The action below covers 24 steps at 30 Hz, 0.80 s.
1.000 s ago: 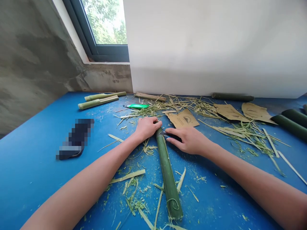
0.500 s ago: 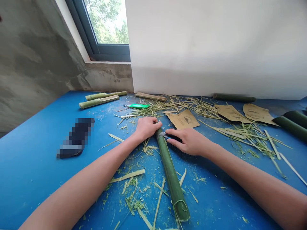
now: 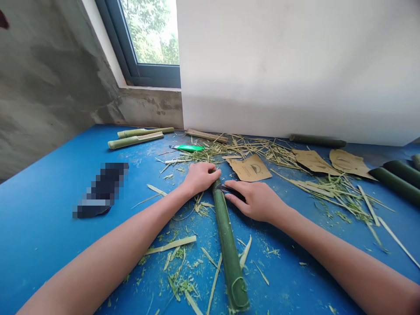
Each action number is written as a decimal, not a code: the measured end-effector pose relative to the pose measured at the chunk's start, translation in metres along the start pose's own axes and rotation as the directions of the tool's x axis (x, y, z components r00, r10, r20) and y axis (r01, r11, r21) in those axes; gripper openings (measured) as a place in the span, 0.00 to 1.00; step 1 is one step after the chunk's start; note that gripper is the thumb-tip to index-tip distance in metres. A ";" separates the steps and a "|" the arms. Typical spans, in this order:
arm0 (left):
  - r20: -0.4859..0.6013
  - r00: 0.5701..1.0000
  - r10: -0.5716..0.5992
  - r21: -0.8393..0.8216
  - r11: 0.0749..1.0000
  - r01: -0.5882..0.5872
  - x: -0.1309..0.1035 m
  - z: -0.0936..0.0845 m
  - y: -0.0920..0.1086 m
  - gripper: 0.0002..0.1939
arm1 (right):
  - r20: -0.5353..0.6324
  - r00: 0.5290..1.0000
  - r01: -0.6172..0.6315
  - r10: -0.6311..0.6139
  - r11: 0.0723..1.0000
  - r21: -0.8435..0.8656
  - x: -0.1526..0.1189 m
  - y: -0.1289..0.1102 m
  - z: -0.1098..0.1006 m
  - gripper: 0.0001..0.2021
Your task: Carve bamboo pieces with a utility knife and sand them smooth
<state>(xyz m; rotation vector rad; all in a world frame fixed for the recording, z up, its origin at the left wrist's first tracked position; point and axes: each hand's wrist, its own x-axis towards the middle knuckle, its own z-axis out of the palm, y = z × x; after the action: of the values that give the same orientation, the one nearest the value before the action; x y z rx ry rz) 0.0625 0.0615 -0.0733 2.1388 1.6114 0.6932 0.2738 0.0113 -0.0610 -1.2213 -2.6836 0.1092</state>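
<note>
A long green bamboo piece [image 3: 229, 245] lies on the blue table [image 3: 49, 175], its near end close to the bottom edge of the view. My left hand [image 3: 201, 178] is closed round its far end. My right hand [image 3: 257, 200] grips a dark-handled knife [image 3: 234, 191] just right of the bamboo. The blade tip meets the bamboo's side a little below my left hand's fingers.
Shavings [image 3: 262, 146] and brown paper pieces [image 3: 251, 168] lie beyond my hands. A green cutter [image 3: 188, 148] and two cut bamboo pieces [image 3: 136, 140] are at the back left, a blurred dark object [image 3: 106, 188] at left. More bamboo [image 3: 395, 184] lies at right.
The bamboo's near end has swung left and toward me. My right hand is slightly lower, and its knife now stands at a different angle against the bamboo.
</note>
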 end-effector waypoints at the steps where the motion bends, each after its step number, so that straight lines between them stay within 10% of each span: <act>1: -0.003 1.000 0.009 -0.002 1.000 -0.009 0.000 0.000 0.000 0.20 | 0.001 1.000 -0.004 0.004 1.000 0.005 -0.001 -0.001 0.001 0.19; 24: 0.005 0.999 -0.038 -0.003 0.999 0.038 -0.002 0.003 0.003 0.15 | 0.104 0.992 0.062 -0.076 0.990 0.130 -0.003 -0.002 -0.007 0.19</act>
<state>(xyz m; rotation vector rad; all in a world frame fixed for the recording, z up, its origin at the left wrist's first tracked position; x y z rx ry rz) 0.0663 0.0585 -0.0739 2.1003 1.6427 0.6781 0.2759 0.0075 -0.0542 -1.1142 -2.7591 0.3406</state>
